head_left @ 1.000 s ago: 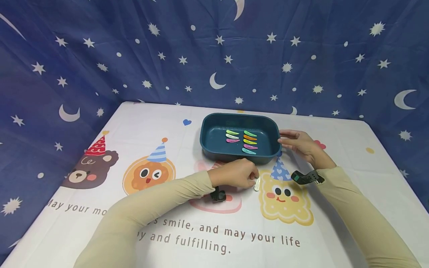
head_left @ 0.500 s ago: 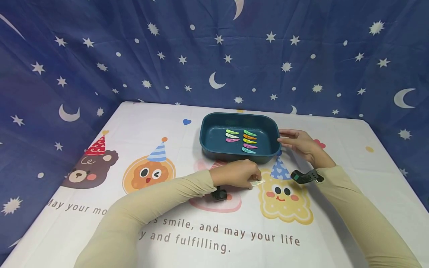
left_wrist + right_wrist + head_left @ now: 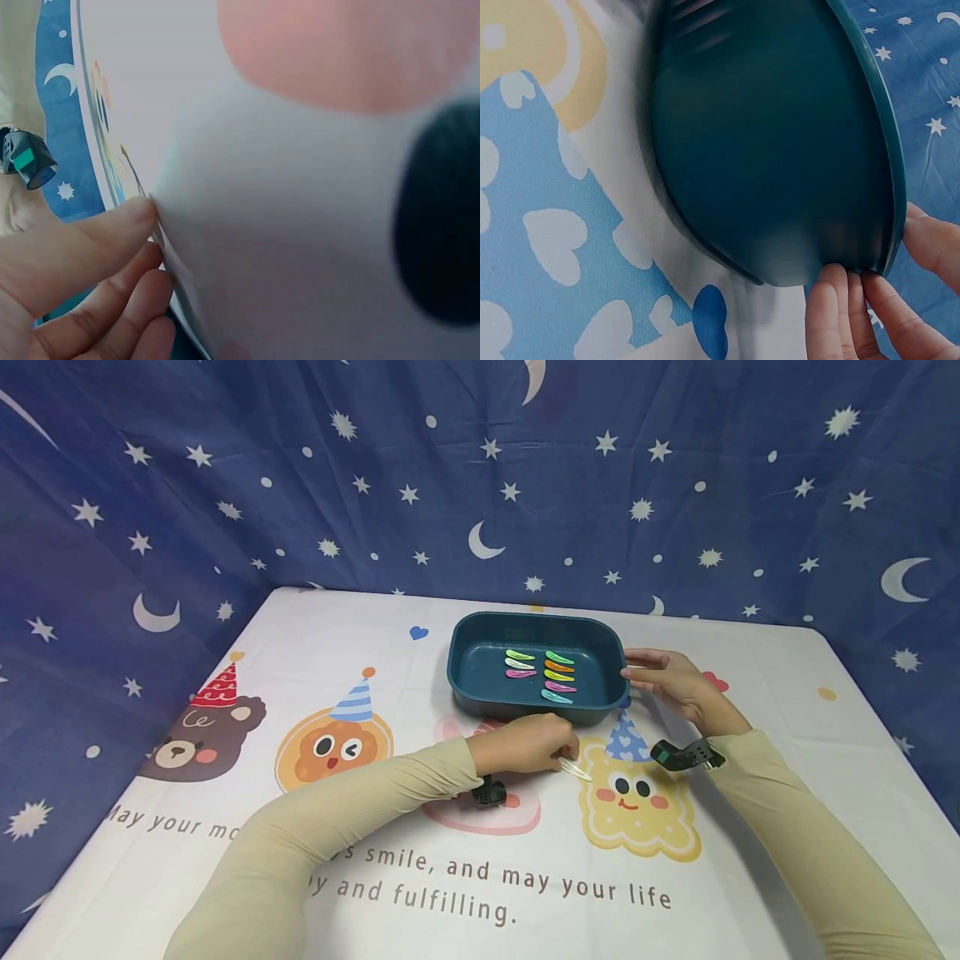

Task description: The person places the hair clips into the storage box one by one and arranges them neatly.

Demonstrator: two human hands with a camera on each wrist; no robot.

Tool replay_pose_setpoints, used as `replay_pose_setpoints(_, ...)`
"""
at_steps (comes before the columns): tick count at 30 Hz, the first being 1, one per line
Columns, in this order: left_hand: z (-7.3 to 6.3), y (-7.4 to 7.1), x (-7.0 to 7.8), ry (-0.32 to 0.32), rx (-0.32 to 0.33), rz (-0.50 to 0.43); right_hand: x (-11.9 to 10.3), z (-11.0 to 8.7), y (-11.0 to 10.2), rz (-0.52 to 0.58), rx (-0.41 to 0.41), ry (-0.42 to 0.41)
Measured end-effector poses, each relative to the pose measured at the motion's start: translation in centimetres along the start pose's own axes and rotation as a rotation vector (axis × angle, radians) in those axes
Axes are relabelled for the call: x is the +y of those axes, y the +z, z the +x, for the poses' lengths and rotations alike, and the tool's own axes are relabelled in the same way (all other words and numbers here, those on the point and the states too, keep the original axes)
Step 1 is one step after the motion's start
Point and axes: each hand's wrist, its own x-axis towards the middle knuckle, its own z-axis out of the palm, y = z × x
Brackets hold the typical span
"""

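Low over the tablecloth in the head view, my left hand [image 3: 527, 744] pinches a white snap hair clip [image 3: 576, 769] that juts to the right from its fingertips. The left wrist view shows the thumb [image 3: 120, 229] and curled fingers close up, with the held clip barely visible. A dark teal bin [image 3: 468, 700] stands just beyond that hand. My right hand [image 3: 678, 687] touches the outside of its right end, fingers fairly straight and thumb apart from them. Inside the bin lie two columns of hair clips, the left topped by a lime clip [image 3: 520, 656], the right by a green clip [image 3: 559, 657].
A white tablecloth [image 3: 360, 893] with printed cartoon figures and lettering covers the table. Behind it hangs a blue curtain [image 3: 420, 460] with stars and moons. Each wrist wears a black camera mount, the right one [image 3: 686, 757] plainly visible.
The white clip in my left hand has turned from pointing towards the near edge, through level, to slanting right and slightly down. My right hand and the bin have not moved.
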Motion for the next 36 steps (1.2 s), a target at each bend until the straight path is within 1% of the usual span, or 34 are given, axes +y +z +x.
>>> replay_pose_setpoints(5,0.1,0.0,0.0,-0.015,-0.016,0.024,0.0,-0.1,-0.1,0.023,0.000,0.006)
replay_pose_setpoints(8,0.2,0.0,0.0,-0.013,-0.019,0.035,0.0,-0.1,-0.1,0.031,0.001,0.009)
replay_pose_setpoints(12,0.3,0.0,0.1,-0.010,-0.021,0.044,0.0,-0.1,-0.1,0.015,0.009,0.017)
replay_pose_setpoints(16,0.3,0.0,0.1,-0.008,-0.021,0.031,0.0,0.0,-0.1,0.012,0.006,0.017)
replay_pose_setpoints(22,0.3,0.2,0.1,0.019,-0.018,0.008,0.1,0.0,-0.1,-0.007,0.004,0.017)
replay_pose_setpoints(26,0.1,0.1,0.3,0.041,-0.015,0.011,0.2,-0.1,-0.1,-0.007,0.003,0.020)
replay_pose_setpoints(29,-0.2,-0.3,0.6,0.052,-0.011,0.026,0.1,0.0,-0.1,-0.002,0.002,0.023)
replay_pose_setpoints(31,-0.5,-0.8,0.8,0.048,-0.018,0.024,0.1,0.0,-0.1,-0.013,0.005,0.025)
replay_pose_setpoints(34,-0.9,-1.9,1.1,0.030,-0.038,0.007,0.0,0.0,0.0,-0.029,0.007,0.029)
replay_pose_setpoints(36,-1.2,-2.9,1.2,0.014,-0.049,-0.013,-0.1,0.0,0.0,-0.028,0.003,0.026)
